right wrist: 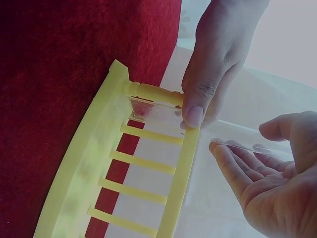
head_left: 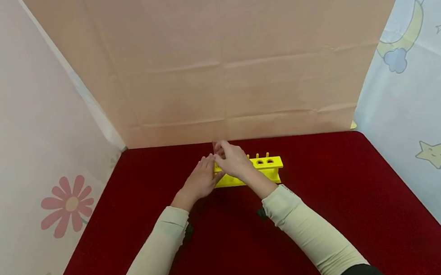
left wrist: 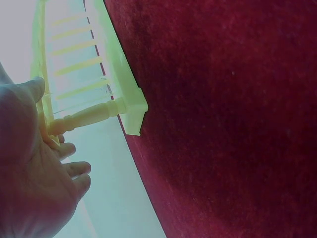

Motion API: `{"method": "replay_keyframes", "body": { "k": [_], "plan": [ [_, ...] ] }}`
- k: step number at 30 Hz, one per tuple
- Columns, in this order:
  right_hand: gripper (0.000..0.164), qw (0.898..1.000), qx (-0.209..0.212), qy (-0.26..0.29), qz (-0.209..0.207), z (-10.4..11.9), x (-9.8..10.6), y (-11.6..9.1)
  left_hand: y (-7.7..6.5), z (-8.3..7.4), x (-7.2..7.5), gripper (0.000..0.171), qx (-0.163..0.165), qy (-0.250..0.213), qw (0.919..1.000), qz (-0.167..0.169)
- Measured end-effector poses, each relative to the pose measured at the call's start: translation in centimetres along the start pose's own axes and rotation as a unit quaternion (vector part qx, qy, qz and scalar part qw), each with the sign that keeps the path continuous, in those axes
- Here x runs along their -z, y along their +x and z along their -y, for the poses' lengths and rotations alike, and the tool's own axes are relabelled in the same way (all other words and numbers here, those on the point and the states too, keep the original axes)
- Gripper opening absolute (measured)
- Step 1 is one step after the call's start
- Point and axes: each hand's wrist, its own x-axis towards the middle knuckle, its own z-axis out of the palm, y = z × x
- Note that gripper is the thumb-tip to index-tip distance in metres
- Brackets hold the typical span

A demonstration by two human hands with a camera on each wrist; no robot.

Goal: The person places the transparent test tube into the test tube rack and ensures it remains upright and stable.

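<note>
A yellow test tube rack [head_left: 270,175] stands on the red cloth, with a row of round holes along its top plate and pegs behind. My left hand [head_left: 202,179] grips the rack's left end; in the right wrist view its thumb lies on the top plate [right wrist: 181,178]. Above that same end, my right hand [head_left: 234,159] holds a clear test tube [right wrist: 225,130] between thumb and fingers. The tube's lower part passes through the top plate beside the end post [right wrist: 156,94] and shows between the plates. Its tip by the base is faint.
A dark red cloth [head_left: 225,255] covers the table. A tan paper sheet [head_left: 220,65] hangs behind the rack. Printed sheets stand at the left [head_left: 20,133] and right [head_left: 436,99] sides.
</note>
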Motion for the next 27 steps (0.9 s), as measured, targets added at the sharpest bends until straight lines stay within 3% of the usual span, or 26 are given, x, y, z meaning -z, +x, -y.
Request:
{"method": "replay_keyframes", "body": {
  "k": [18, 27],
  "plan": [
    [0.032, 1.0, -0.011, -0.002, 0.006, 0.01, 0.45, -0.24, -0.09, -0.06, 0.05, 0.07, 0.003, -0.006, 1.0, -0.005],
    [0.03, 1.0, -0.013, -0.003, -0.001, -0.17, 0.66, -0.27, -0.13, 0.03, 0.14, 0.075, 0.004, -0.015, 0.9999, -0.005]
  ]
}}
